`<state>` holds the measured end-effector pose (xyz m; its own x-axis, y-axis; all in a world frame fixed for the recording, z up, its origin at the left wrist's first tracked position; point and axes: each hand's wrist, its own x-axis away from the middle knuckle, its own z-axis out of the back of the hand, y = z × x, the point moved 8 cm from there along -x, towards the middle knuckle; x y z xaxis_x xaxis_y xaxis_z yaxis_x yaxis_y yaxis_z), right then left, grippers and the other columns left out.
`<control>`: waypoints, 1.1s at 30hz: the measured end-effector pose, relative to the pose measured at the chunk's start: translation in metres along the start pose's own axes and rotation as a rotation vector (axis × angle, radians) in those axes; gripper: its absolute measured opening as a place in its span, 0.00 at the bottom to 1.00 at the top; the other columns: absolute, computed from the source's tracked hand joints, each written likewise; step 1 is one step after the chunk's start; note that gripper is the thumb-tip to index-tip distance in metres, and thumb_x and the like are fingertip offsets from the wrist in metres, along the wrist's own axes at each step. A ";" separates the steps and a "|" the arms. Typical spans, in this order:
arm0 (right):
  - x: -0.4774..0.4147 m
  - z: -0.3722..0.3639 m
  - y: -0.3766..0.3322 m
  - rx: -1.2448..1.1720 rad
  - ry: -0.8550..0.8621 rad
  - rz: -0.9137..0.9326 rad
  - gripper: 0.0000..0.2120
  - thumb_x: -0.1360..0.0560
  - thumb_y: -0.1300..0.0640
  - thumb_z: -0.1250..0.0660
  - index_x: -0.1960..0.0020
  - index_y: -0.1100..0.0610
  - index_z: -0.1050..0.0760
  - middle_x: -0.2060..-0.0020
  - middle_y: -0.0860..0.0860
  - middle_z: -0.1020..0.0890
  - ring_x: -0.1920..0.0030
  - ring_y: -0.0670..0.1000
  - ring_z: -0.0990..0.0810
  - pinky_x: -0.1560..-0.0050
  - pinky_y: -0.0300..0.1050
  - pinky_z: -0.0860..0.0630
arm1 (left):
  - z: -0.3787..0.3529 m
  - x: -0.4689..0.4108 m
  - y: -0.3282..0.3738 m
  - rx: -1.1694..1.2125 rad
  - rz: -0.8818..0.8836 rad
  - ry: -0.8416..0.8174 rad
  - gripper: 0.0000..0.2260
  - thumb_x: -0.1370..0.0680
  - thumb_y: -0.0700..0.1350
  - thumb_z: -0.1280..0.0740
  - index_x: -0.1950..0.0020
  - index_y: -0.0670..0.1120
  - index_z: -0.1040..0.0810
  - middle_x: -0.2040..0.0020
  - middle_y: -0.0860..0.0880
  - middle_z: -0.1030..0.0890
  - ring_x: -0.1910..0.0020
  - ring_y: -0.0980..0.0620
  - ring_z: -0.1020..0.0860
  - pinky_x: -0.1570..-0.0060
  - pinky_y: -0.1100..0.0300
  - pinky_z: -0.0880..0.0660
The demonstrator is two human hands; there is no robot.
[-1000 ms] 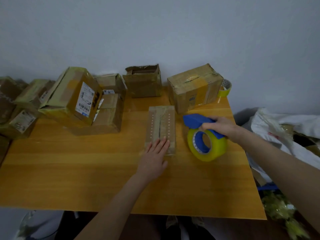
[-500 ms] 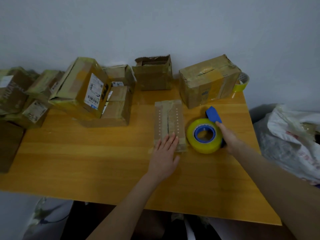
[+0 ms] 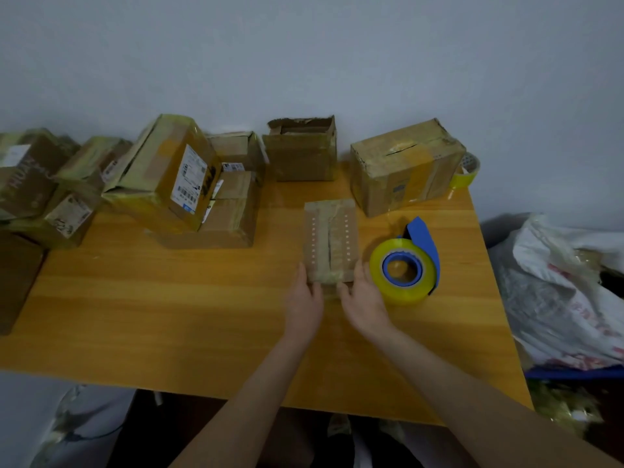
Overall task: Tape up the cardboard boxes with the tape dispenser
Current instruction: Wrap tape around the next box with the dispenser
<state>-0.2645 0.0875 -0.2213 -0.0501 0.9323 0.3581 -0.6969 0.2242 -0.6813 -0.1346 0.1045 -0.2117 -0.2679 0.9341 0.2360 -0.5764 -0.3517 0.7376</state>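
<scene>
A small flat cardboard box (image 3: 330, 241) with rows of punched holes and tape along its top seam lies on the wooden table (image 3: 169, 315). My left hand (image 3: 304, 304) grips its near left corner. My right hand (image 3: 364, 304) grips its near right corner. Between the two hands a loose tape end hangs over the box's near face. The blue tape dispenser (image 3: 405, 268), loaded with a yellow-tinted roll, stands on the table just right of the box, touched by neither hand.
Several taped cardboard boxes (image 3: 169, 177) crowd the back and left of the table; a larger one (image 3: 405, 167) sits behind the dispenser. A spare tape roll (image 3: 468, 170) lies at the far right corner. A white plastic bag (image 3: 567, 282) bulges beside the table's right edge.
My right hand set the dispenser down beside the box, let go and came to the box's near end. My left hand slid from the box top to its near corner.
</scene>
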 end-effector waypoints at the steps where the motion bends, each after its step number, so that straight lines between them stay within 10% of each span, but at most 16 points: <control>1: -0.002 0.000 0.002 -0.030 0.006 -0.011 0.32 0.17 0.53 0.43 0.20 0.59 0.55 0.22 0.56 0.44 0.26 0.56 0.36 0.29 0.50 0.34 | 0.001 0.000 -0.001 0.054 0.015 -0.010 0.23 0.18 0.42 0.42 0.23 0.43 0.41 0.28 0.46 0.31 0.31 0.48 0.31 0.32 0.54 0.33; 4: -0.004 0.010 0.008 -0.156 -0.018 -0.021 0.25 0.17 0.52 0.42 0.23 0.57 0.42 0.32 0.55 0.26 0.36 0.56 0.25 0.42 0.47 0.27 | 0.007 0.001 -0.008 0.220 0.056 -0.055 0.22 0.18 0.44 0.40 0.24 0.44 0.38 0.31 0.52 0.29 0.34 0.53 0.29 0.38 0.60 0.31; 12: -0.003 0.039 0.017 -0.032 0.096 0.035 0.28 0.22 0.46 0.34 0.27 0.58 0.34 0.58 0.49 0.22 0.55 0.49 0.23 0.56 0.43 0.26 | 0.029 -0.009 -0.036 0.140 0.129 0.086 0.15 0.24 0.52 0.30 0.41 0.46 0.23 0.57 0.53 0.20 0.55 0.53 0.21 0.57 0.58 0.23; 22: -0.013 0.039 0.009 0.145 0.121 0.110 0.28 0.24 0.55 0.29 0.27 0.53 0.33 0.56 0.51 0.17 0.56 0.49 0.20 0.53 0.44 0.21 | 0.027 -0.021 -0.020 -0.113 -0.062 0.076 0.09 0.27 0.45 0.26 0.52 0.47 0.24 0.66 0.56 0.26 0.66 0.60 0.27 0.66 0.72 0.31; 33: -0.022 0.036 -0.013 0.637 0.061 0.164 0.42 0.29 0.31 0.35 0.24 0.49 0.47 0.43 0.54 0.23 0.48 0.57 0.20 0.59 0.48 0.27 | 0.006 -0.027 -0.006 -0.416 -0.121 0.010 0.42 0.30 0.58 0.27 0.24 0.45 0.44 0.38 0.44 0.24 0.45 0.45 0.22 0.51 0.53 0.24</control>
<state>-0.2798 0.0540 -0.1972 -0.1644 0.9587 0.2323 -0.9715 -0.1166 -0.2064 -0.1193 0.0815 -0.2192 -0.1854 0.9703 0.1555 -0.8655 -0.2362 0.4416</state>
